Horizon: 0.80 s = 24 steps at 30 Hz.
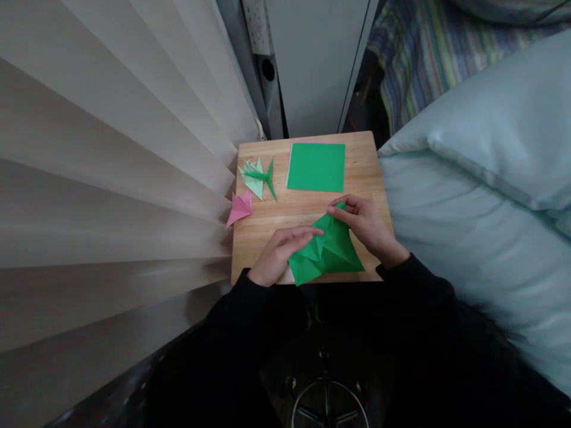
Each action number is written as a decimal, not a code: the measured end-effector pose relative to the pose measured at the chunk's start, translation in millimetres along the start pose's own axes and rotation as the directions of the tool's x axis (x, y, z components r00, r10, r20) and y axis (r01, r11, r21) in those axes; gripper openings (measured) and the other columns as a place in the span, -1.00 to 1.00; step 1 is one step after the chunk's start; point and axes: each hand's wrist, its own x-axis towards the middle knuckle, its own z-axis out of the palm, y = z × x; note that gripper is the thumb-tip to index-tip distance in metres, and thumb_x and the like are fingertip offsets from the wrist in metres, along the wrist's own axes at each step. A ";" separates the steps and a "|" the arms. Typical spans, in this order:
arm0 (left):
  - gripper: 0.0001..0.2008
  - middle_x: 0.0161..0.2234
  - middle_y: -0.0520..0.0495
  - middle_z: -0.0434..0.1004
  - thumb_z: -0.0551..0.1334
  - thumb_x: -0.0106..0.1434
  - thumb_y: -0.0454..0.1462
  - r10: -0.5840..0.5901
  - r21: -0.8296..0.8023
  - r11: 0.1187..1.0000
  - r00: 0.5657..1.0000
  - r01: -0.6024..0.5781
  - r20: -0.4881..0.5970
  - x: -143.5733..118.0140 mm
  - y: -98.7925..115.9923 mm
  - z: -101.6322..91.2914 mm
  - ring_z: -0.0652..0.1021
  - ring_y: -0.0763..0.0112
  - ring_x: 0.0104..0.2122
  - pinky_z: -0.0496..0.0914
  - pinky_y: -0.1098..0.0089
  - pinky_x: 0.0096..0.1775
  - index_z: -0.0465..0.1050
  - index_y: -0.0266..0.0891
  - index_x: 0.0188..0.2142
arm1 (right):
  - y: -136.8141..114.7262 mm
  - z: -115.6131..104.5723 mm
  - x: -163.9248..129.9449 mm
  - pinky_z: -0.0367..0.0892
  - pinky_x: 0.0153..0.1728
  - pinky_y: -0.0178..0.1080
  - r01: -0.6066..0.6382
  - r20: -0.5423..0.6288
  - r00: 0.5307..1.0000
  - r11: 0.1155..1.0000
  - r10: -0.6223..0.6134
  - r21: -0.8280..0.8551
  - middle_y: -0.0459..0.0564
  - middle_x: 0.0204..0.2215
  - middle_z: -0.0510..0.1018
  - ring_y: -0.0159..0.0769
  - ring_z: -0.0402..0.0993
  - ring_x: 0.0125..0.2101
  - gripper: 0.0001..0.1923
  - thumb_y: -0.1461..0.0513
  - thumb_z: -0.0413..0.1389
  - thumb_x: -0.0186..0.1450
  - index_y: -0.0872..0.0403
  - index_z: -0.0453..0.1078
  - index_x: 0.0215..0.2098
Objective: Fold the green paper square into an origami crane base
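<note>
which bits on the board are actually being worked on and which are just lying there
In hand: folded green paper, pressed by left hand, pinched at its top corner by right hand.
Lying about: flat green sheet, finished green figure, pink figure.

Both bare hands, left hand (279, 252) and right hand (368, 226), emerge from long black sleeves (414, 282) reaching the wrists.

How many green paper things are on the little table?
3: a flat green square at the back, a folded green shape at back left, and the folded green paper under both hands.
</note>
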 end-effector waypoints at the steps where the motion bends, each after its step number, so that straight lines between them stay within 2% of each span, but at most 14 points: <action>1: -0.69 -0.25 -0.09 0.69 0.34 0.30 -0.04 -0.003 0.031 0.999 0.998 0.005 -0.057 1.5 -1.8 1.5 0.61 0.28 -0.21 0.41 0.32 -0.13 0.67 -0.24 -0.22 | 0.3 0.5 -0.3 0.22 -0.43 -0.25 0.013 0.003 1.000 1.000 -0.013 -0.011 -0.10 -0.44 0.53 -0.35 0.35 -0.46 -0.60 -0.03 0.43 0.07 0.04 0.51 -0.30; 4: -0.66 -0.51 0.07 0.47 0.45 0.18 -0.05 0.011 0.142 0.990 0.974 0.022 -0.227 7.5 -9.0 6.9 0.46 0.46 -0.45 0.28 0.42 -0.34 0.45 -0.24 -0.43 | 2.2 2.0 -1.8 0.26 -0.39 -0.24 0.053 0.044 0.998 0.997 -0.051 -0.061 -0.09 -0.38 0.57 -0.35 0.38 -0.43 -0.66 0.08 0.43 0.07 0.04 0.52 -0.27; 6: -0.62 -0.53 0.13 0.42 0.50 0.11 -0.08 -0.006 0.127 0.991 0.963 0.042 -0.271 11.0 -14.3 9.8 0.42 0.49 -0.49 0.23 0.45 -0.39 0.37 -0.21 -0.37 | 3.2 3.3 -3.2 0.26 -0.39 -0.24 0.076 0.088 0.994 0.994 -0.069 -0.081 -0.11 -0.39 0.56 -0.34 0.39 -0.42 -0.68 0.12 0.43 0.08 0.04 0.53 -0.24; 8: -0.59 -0.50 0.13 0.48 0.51 0.09 -0.09 -0.050 0.072 0.995 0.970 0.068 -0.237 13.1 -18.4 11.3 0.46 0.47 -0.49 0.25 0.45 -0.40 0.37 -0.19 -0.25 | 3.1 4.9 -4.5 0.26 -0.40 -0.25 0.070 0.132 0.989 0.994 -0.059 -0.080 -0.12 -0.43 0.54 -0.33 0.40 -0.42 -0.66 0.13 0.43 0.08 0.04 0.52 -0.22; 10: -0.59 -0.45 0.08 0.54 0.50 0.10 -0.09 -0.069 0.019 0.997 0.985 0.072 -0.157 13.7 -20.5 11.4 0.51 0.45 -0.45 0.31 0.45 -0.37 0.41 -0.21 -0.20 | 2.2 6.6 -5.0 0.28 -0.39 -0.25 0.036 0.159 0.987 0.999 -0.030 -0.038 -0.12 -0.45 0.55 -0.32 0.43 -0.42 -0.63 0.11 0.45 0.05 0.04 0.49 -0.25; 14: -0.65 -0.39 0.03 0.55 0.49 0.13 -0.08 -0.067 -0.075 0.995 0.996 0.063 -0.052 12.8 -21.3 9.3 0.52 0.46 -0.40 0.35 0.44 -0.31 0.47 -0.26 -0.30 | 0.7 7.8 -3.1 0.27 -0.38 -0.25 0.035 0.147 0.988 0.999 -0.038 0.027 -0.12 -0.46 0.51 -0.36 0.38 -0.45 -0.63 -0.03 0.40 0.12 0.05 0.44 -0.40; 20: -0.55 -0.51 0.06 0.43 0.35 0.25 0.09 -0.076 -0.030 0.997 0.984 0.072 -0.164 12.2 -24.8 11.8 0.38 0.48 -0.47 0.25 0.42 -0.35 0.48 -0.26 -0.45 | -1.5 6.8 -1.5 0.13 -0.46 -0.26 0.108 0.133 0.986 0.990 -0.096 -0.091 -0.17 -0.58 0.27 -0.39 0.16 -0.50 -0.52 -0.14 0.21 0.27 0.03 0.31 -0.55; 24: -0.53 -0.47 0.00 0.53 0.37 0.20 0.14 -0.137 -0.094 0.988 0.983 0.126 -0.122 10.4 -22.9 15.2 0.45 0.41 -0.41 0.31 0.40 -0.31 0.57 -0.26 -0.41 | -3.3 7.8 -3.0 0.11 -0.47 -0.26 0.118 0.157 0.983 0.983 -0.095 -0.143 -0.18 -0.58 0.22 -0.39 0.13 -0.51 -0.49 -0.15 0.15 0.31 0.02 0.25 -0.55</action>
